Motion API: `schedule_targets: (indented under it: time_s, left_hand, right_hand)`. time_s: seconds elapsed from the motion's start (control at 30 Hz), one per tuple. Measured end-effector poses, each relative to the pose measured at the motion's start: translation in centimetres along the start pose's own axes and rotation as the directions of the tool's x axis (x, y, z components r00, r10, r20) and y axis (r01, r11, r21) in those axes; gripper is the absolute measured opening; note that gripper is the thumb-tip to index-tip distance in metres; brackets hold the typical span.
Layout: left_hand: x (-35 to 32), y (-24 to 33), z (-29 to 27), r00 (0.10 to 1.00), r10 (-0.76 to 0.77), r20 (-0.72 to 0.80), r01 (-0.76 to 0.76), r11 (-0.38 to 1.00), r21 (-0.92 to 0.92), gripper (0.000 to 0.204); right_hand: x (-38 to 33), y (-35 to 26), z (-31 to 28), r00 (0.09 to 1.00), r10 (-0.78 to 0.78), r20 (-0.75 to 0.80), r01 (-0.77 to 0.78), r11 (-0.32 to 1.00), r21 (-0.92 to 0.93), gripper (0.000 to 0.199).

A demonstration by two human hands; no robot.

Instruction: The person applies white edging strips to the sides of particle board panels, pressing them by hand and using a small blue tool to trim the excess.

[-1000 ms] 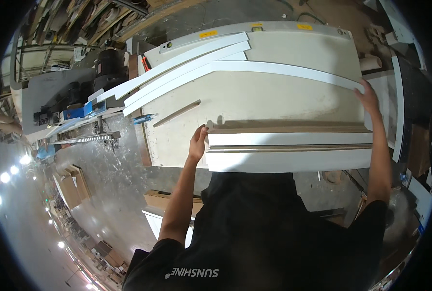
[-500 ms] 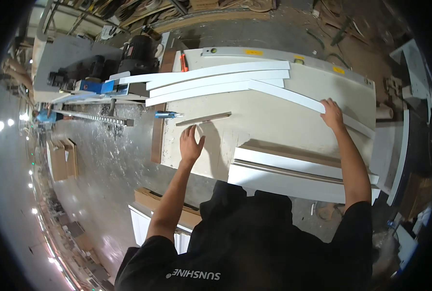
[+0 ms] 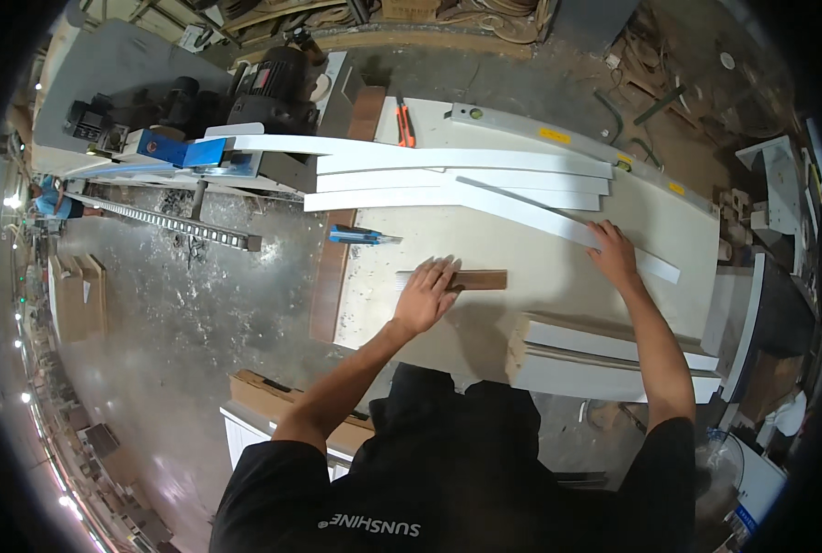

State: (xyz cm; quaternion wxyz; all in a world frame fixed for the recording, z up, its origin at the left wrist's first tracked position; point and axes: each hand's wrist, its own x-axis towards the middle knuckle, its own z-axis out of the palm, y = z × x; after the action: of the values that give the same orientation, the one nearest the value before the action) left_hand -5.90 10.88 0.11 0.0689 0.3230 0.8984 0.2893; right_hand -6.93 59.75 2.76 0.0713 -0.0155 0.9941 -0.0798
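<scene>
Single head-worn fisheye camera, positioned above the wearer's black shirt (image 3: 484,452), faces downward and forward. Orientation upright. The worktop (image 3: 558,267) lies near, filling the centre, with the left hand (image 3: 425,300) and right hand (image 3: 616,255) both in view; the floor (image 3: 263,309) falls farther off. Straight edges bend toward the margins, where detail appears too small to judge reliably.

Two hands (image 3: 426,300) (image 3: 615,255), two knives (image 3: 404,123) (image 3: 357,236)
</scene>
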Motion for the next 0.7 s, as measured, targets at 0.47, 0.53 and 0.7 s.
schedule_targets:
  time_s: [0.47,0.53,0.7]
  left_hand:
    - [15.6,-18.2,-18.1,0.990,-0.059,0.126,-0.020,0.835,0.549,0.099]
    - [17.1,-21.9,-17.9,0.994,-0.006,0.107,-0.044,0.887,0.460,0.095]
    - [18.2,-24.2,-18.4,0.990,-0.005,0.144,-0.060,0.896,0.440,0.082]
  right_hand:
    - [21.0,-26.9,-0.1,0.959,-0.268,-0.092,0.272,0.962,0.037,0.060]
    - [22.5,-27.9,0.1,0.972,-0.221,-0.078,0.226,0.973,0.052,0.064]
    - [23.0,-29.1,1.2,0.994,-0.111,0.005,0.109,0.987,0.116,0.076]
